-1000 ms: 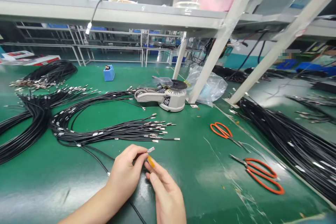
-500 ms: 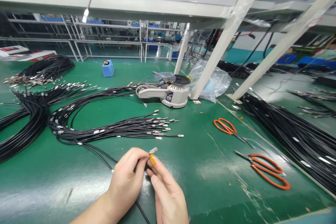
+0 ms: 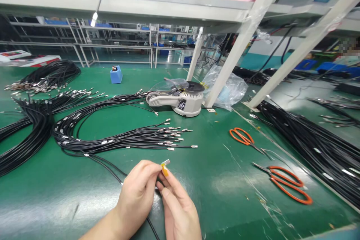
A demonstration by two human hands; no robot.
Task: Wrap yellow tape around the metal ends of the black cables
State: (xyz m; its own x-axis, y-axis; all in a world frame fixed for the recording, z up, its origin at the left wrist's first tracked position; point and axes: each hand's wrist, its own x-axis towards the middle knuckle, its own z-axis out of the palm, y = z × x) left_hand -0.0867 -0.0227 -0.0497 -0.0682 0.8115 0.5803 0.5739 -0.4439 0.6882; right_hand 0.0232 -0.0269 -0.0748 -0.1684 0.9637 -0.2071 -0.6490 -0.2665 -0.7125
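Note:
My left hand (image 3: 139,195) pinches a black cable (image 3: 153,228) close to its end, thumb against index finger. Just past the fingertips sticks out the cable's small silvery connector (image 3: 167,162). A piece of amber tape (image 3: 165,171) lies at the tip of my right index finger, against the base of the connector. My right hand (image 3: 180,206) is closed, its fingers curled close together and touching the left fingertips. The fingers hide most of the cable between the hands.
Bundled black cables (image 3: 112,142) lie ahead and left on the green table (image 3: 213,195). A round tape dispenser (image 3: 187,101) stands beyond them. Two orange-handled scissors (image 3: 289,182) lie to the right. A blue holder (image 3: 116,75) sits further back. White posts (image 3: 233,41) rise beside a plastic bag (image 3: 227,86).
Both hands have shifted very slightly, with the connector and tape still between the fingertips. The view has tilted a little; nothing else on the table has moved.

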